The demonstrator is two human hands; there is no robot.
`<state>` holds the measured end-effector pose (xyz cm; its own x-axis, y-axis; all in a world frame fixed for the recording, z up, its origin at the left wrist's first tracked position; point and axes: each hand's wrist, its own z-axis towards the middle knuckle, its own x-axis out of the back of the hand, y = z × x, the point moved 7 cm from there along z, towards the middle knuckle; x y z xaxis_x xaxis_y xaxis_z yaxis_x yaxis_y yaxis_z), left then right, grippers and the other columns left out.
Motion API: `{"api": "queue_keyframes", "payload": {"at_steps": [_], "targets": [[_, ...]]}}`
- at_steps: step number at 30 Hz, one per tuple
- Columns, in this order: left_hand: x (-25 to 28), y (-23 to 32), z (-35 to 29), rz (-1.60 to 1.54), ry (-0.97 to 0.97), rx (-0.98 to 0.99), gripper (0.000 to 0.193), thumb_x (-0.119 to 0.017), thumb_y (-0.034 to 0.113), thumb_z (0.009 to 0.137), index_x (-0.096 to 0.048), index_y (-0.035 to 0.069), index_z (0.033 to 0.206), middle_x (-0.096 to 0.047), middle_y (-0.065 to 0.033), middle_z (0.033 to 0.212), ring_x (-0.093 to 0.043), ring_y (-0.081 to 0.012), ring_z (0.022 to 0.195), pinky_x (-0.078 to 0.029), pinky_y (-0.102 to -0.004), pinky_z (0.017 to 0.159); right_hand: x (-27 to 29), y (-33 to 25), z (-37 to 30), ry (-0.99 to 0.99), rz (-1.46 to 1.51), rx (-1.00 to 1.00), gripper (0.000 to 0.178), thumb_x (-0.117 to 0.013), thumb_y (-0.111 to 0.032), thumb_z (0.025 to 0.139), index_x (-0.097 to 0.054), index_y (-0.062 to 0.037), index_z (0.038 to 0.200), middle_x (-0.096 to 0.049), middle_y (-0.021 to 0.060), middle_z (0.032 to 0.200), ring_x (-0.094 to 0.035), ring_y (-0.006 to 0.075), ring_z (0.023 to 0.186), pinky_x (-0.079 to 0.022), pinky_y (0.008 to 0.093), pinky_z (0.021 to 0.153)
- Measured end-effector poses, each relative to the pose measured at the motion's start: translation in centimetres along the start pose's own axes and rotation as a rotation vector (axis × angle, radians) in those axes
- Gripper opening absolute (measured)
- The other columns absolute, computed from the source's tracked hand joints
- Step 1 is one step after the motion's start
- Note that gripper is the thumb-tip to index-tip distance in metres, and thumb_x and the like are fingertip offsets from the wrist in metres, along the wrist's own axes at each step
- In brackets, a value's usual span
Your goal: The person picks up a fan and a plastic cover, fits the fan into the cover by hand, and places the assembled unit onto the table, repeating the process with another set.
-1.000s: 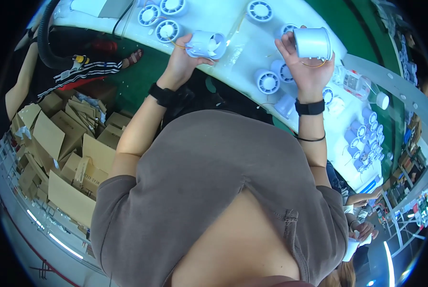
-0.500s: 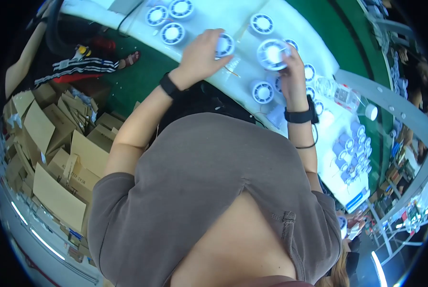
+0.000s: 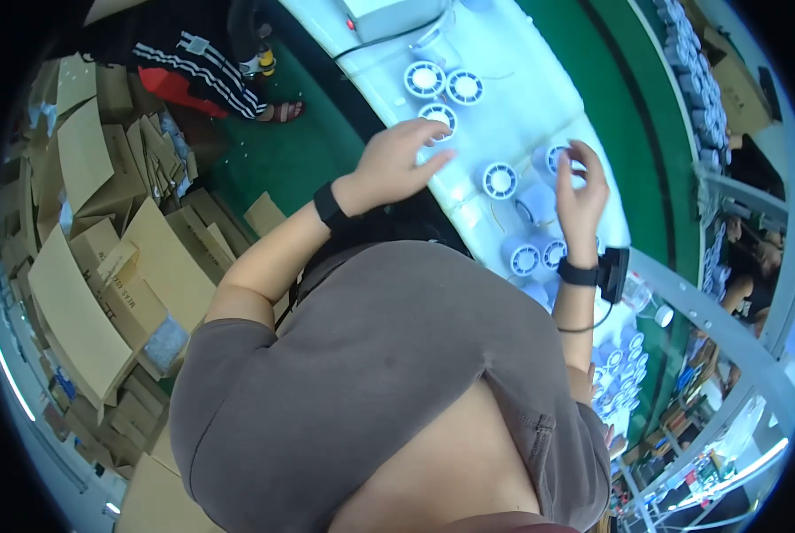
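Note:
My left hand (image 3: 400, 166) has its thumb and fingers apart at the table's near edge. Its fingertips are beside a round white part (image 3: 437, 118) with a slotted ring around a bright centre; whether they touch cannot be told. My right hand (image 3: 583, 197) is raised over the table, fingers bent and apart, close to another slotted round part (image 3: 554, 160). Between the hands stands one more slotted part (image 3: 499, 180). A pale cylinder (image 3: 535, 204) lies tilted beside the right hand, its slotted face turned aside. Nothing is plainly held in either hand.
More slotted parts (image 3: 426, 80) stand farther along the white table (image 3: 539, 98), near a white box (image 3: 393, 19) with a dark cable. Many similar pieces (image 3: 619, 377) cluster at the right, by a clear bottle (image 3: 651, 302). Cardboard boxes (image 3: 86, 293) pile up on the left; a grey metal frame (image 3: 708, 311) stands right.
The view has shifted, with the table now more to the right. My right hand has let go of the round slotted part it held up. My left hand's thumb and fingers remain apart.

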<state>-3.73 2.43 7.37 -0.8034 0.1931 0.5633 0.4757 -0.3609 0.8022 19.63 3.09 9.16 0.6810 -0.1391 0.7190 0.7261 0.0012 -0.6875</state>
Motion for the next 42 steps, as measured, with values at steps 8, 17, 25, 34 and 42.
{"api": "queue_keyframes", "payload": {"at_steps": [8,17,25,34,42], "targets": [[7.1,-10.7,-1.7,-0.103,0.034,0.395,0.027,-0.054,0.024,0.079,-0.054,0.001,0.093,-0.058,-0.0085,0.074,-0.055,-0.0159,0.063,-0.044,-0.0249,0.059,-14.6,-9.3,4.3,-0.22,-0.576,0.733,0.049,-0.064,-0.015,0.062,-0.048,-0.0016,0.106,-0.051,0.0174,0.101,-0.047,0.0309,0.096,-0.038,0.0391,0.083],[10.2,-15.7,-0.2,-0.129,-0.005,0.405,0.027,-0.053,0.025,0.08,-0.054,0.001,0.092,-0.058,-0.0083,0.072,-0.054,-0.0149,0.062,-0.043,-0.0244,0.059,-15.2,-7.6,7.5,-0.354,-0.583,0.455,0.054,-0.064,-0.019,0.062,-0.045,0.0023,0.108,-0.053,0.0139,0.088,-0.051,0.0268,0.083,-0.038,0.0394,0.079],[10.8,-13.6,1.7,-0.259,-0.046,0.346,0.027,-0.049,0.026,0.083,-0.055,0.001,0.092,-0.056,-0.0069,0.069,-0.054,-0.0131,0.062,-0.043,-0.0238,0.057,-12.8,-8.8,6.7,-0.316,1.58,-0.569,0.057,-0.046,-0.042,0.073,-0.048,0.0068,0.102,-0.053,0.0131,0.074,-0.051,0.024,0.069,-0.041,0.0321,0.063],[9.4,-5.9,0.9,-0.921,-0.431,0.554,0.036,-0.048,0.029,0.084,-0.045,0.002,0.108,-0.054,-0.0048,0.073,-0.052,-0.0094,0.062,-0.041,-0.0188,0.053,-15.2,-16.7,3.3,-0.847,0.436,0.085,0.058,-0.057,-0.042,0.065,-0.047,0.0051,0.097,-0.057,0.0129,0.069,-0.055,0.0258,0.063,-0.042,0.0319,0.057],[9.6,-5.6,-5.8,-0.673,-0.117,0.44,0.045,-0.052,0.033,0.08,-0.04,0.003,0.112,-0.054,-0.0058,0.082,-0.055,-0.01,0.062,-0.043,-0.0183,0.049,-17.6,-24.2,-0.9,-0.906,-0.152,0.745,0.066,-0.065,-0.046,0.056,-0.045,-0.0011,0.1,-0.058,0.0109,0.065,-0.057,0.0317,0.065,-0.044,0.0356,0.053]]}}
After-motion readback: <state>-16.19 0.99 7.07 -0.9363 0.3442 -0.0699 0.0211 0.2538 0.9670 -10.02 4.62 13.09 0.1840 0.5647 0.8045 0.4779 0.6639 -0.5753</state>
